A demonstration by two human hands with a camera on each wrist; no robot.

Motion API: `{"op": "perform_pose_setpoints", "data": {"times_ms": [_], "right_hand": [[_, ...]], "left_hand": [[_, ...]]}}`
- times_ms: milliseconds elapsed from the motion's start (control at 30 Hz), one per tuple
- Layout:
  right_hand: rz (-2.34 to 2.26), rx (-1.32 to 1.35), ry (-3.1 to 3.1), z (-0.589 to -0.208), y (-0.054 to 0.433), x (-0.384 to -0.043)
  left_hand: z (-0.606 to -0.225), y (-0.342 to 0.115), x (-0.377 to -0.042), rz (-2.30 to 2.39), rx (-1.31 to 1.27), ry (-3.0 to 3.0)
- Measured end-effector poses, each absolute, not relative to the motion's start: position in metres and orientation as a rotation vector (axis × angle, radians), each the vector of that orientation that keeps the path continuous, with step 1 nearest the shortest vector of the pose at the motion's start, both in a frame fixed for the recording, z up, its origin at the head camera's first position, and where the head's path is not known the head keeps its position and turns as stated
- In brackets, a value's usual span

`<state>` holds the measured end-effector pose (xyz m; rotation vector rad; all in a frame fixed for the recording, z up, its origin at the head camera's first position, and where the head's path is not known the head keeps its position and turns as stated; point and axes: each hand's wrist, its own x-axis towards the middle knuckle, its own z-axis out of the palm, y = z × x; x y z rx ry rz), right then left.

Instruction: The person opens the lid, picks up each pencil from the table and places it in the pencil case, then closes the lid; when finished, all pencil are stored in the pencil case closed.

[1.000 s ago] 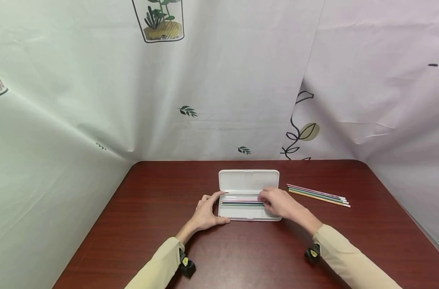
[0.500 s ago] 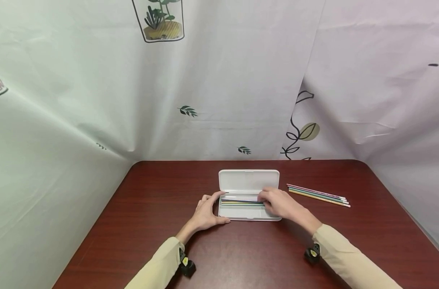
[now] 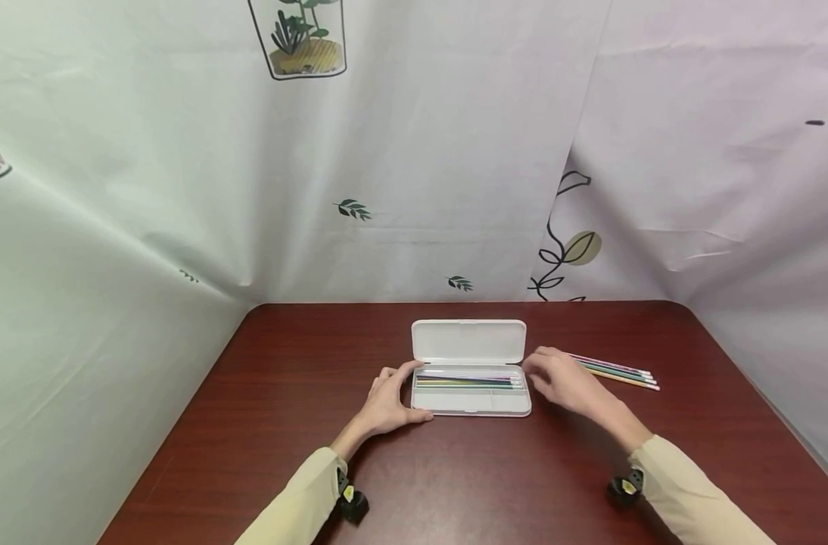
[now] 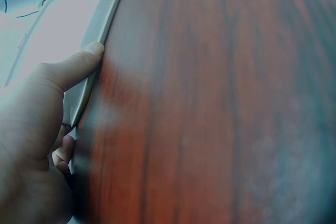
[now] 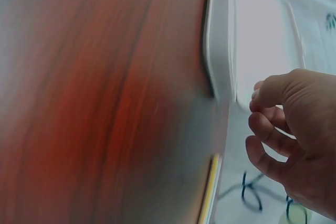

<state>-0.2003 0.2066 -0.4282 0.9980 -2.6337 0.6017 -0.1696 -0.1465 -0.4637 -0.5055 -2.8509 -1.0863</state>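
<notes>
A white pencil case [image 3: 451,402] lies with its lid [image 3: 468,342] raised toward the back. Several pencils [image 3: 465,382] rest side by side in its rear compartment. My left hand [image 3: 388,401] grips the left end of the case; in the left wrist view the thumb [image 4: 79,66] presses on the front edge. Just beyond the case's right end is my right hand [image 3: 569,384], its fingers loosely curled. The right wrist view shows nothing held in those fingers [image 5: 268,129]. Several more pencils [image 3: 625,374] lie on the table, their left ends hidden behind the right hand.
The dark red wooden table [image 3: 305,341] carries the case and pencils. White printed fabric [image 3: 414,151] hangs behind the table and along both sides. The front compartment of the case has a small divider [image 3: 492,400] toward the right.
My right hand has let go of the pencils inside the case and moved right, toward those on the table. A yellow pencil has come into sight among those in the case. The left hand stays put.
</notes>
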Motion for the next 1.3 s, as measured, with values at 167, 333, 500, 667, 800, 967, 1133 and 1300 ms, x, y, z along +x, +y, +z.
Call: {"op": "perform_pose_setpoints", "data": {"times_ms": [167, 333, 500, 667, 800, 967, 1133, 1300], "right_hand": [[0.592, 0.866, -2.614, -0.433, 0.243, -0.198], [0.556, 0.736, -2.654, -0.434, 0.279, -0.189], [0.518, 0.628, -2.693, -0.437, 0.308, -0.182], [0.498, 0.554, -2.723, -0.442, 0.327, -0.178], [0.488, 0.531, -2.738, -0.446, 0.335, -0.176], [0.484, 0.534, -2.735, -0.449, 0.338, -0.176], [0.464, 0.541, -2.709, -0.451, 0.339, -0.178], [0.447, 0.544, -2.686, -0.453, 0.340, -0.179]], "left_hand": [[-0.465, -0.146, -0.170, -1.082, -0.511, -2.844], [-0.465, -0.147, -0.170, -1.088, -0.513, -2.843], [-0.465, -0.148, -0.170, -1.087, -0.511, -2.848], [-0.465, -0.147, -0.170, -1.086, -0.507, -2.854], [-0.465, -0.147, -0.170, -1.087, -0.508, -2.856], [-0.466, -0.147, -0.169, -1.083, -0.500, -2.861], [-0.466, -0.147, -0.170, -1.075, -0.494, -2.863], [-0.467, -0.147, -0.171, -1.070, -0.497, -2.863]]}}
